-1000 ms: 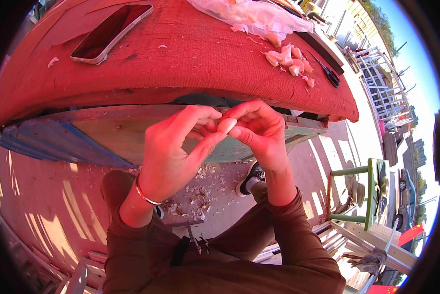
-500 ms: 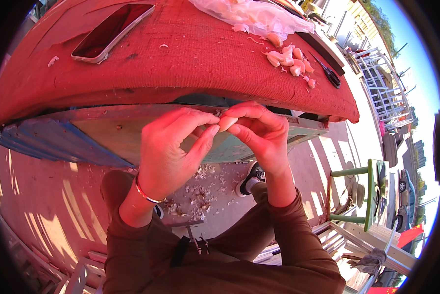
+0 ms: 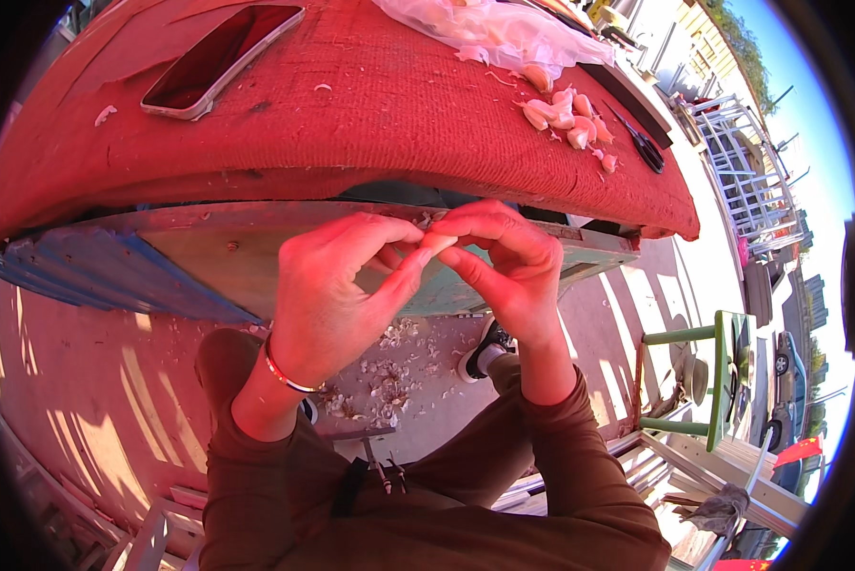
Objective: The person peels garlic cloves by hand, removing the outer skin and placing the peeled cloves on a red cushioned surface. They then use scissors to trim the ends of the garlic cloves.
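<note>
A: How do the two hands stand?

B: Together, just in front of a table edge. The left hand [image 3: 328, 276] and the right hand [image 3: 518, 276] are both clamped on one small, pale, oval garlic clove [image 3: 437, 244], each pinching it with thumb and forefinger. The fingertips partly cover it.

A: Anything on the arms?

B: A thin band bracelet in red, white and dark colours [image 3: 288, 377] circles the left wrist. Long brown sleeves [image 3: 580, 457] cover both forearms.

A: And past the fingers?

B: A broad table covered in ribbed red cloth [image 3: 380, 114]. On its right part lies a loose heap of pinkish-white cloves [image 3: 580, 135], near a crumpled, translucent white plastic bag [image 3: 513, 40]. To the right of the heap rests a slim, dark, pointed tool [image 3: 648, 152]; I cannot tell its exact kind. A flat smartphone with a dark screen and pale rim [image 3: 220, 62] lies at the left.

A: Below?

B: Pale papery flakes [image 3: 385, 381] litter the floor, near a black shoe with a white sole [image 3: 485, 352].

A: Farther out?

B: A green stool [image 3: 723, 381] at the right, and beyond it a blue car [image 3: 793, 381].
</note>
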The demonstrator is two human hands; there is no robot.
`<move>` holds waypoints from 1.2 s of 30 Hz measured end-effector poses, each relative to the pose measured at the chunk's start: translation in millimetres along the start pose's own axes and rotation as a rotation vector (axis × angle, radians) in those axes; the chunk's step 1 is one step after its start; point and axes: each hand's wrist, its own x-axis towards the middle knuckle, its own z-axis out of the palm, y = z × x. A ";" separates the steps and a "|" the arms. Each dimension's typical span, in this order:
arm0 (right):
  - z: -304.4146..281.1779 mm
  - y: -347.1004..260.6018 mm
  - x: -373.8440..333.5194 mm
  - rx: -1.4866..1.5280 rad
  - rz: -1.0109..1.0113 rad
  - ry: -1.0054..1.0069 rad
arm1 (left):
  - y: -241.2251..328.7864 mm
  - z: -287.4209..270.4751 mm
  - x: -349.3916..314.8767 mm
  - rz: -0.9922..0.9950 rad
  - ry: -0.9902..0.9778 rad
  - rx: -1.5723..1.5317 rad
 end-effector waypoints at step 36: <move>0.5 -0.2 -0.8 0.269 0.117 -0.023 | 0.2 -4.4 1.7 -0.055 -0.044 -0.104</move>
